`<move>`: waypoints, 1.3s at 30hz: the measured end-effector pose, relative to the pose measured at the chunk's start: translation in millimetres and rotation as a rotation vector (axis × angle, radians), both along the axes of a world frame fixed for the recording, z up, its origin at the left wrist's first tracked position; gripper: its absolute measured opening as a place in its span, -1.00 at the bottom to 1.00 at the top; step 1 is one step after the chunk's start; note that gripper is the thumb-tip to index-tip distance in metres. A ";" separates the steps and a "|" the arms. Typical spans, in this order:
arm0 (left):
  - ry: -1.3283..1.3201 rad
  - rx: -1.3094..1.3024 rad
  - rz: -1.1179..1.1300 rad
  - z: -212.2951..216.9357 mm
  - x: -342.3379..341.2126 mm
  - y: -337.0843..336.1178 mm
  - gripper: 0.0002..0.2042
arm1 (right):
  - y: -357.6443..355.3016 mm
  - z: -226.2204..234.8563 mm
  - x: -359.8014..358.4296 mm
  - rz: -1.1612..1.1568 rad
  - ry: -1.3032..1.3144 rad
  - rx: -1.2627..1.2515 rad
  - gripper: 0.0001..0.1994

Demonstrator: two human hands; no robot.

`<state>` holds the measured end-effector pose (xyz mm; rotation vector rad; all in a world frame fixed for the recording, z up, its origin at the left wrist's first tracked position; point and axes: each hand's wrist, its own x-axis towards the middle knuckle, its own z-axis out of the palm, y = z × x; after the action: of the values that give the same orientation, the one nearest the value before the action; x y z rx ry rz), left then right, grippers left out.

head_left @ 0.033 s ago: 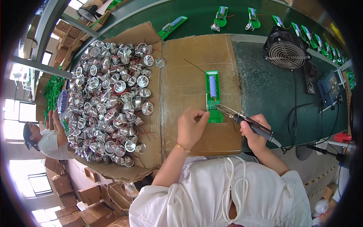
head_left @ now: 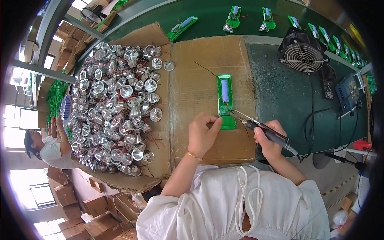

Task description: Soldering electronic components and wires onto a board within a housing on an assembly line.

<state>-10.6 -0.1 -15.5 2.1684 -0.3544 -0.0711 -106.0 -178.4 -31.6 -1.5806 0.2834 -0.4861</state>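
A green plastic housing (head_left: pixel 229 123) lies lengthwise on the cardboard in front of me. It holds a purple cylindrical battery (head_left: pixel 225 91) and, below that, a small green circuit board (head_left: pixel 225 111). My left hand (head_left: pixel 203 134) is at the housing's lower left edge, thumb and fingers pinched together; what is between them is hidden. In my right hand (head_left: pixel 271 140) is a soldering iron (head_left: pixel 272 137) with a thin curved metal tube alongside, its tip pointing at the circuit board. A dark wire (head_left: pixel 206 69) sticks out from the housing's top.
To the left, a cardboard box (head_left: pixel 162 170) is heaped with silver reflector cups (head_left: pixel 126 91) with red wires. A black fan (head_left: pixel 303 56) and a blue soldering station (head_left: pixel 347 95) stand on the right. Several green housings (head_left: pixel 268 20) line the far side. A co-worker (head_left: pixel 50 146) is at far left.
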 end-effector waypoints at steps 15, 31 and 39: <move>0.144 -0.040 -0.002 -2.1 7.9 -2.8 -0.86 | 3.4 11.6 9.4 -0.014 0.118 0.290 -0.83; -0.022 0.111 -0.075 4.4 6.2 -10.0 -0.88 | 0.3 11.1 -1.4 0.015 0.077 0.200 -0.82; 0.037 0.119 -0.107 1.9 10.3 -14.1 -0.88 | -1.0 7.5 -3.2 0.017 0.070 0.150 -0.83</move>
<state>-0.3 -14.2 -13.6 2.2610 -0.4547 -0.1958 -109.2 -179.4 -24.1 -1.4545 0.3519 -0.3881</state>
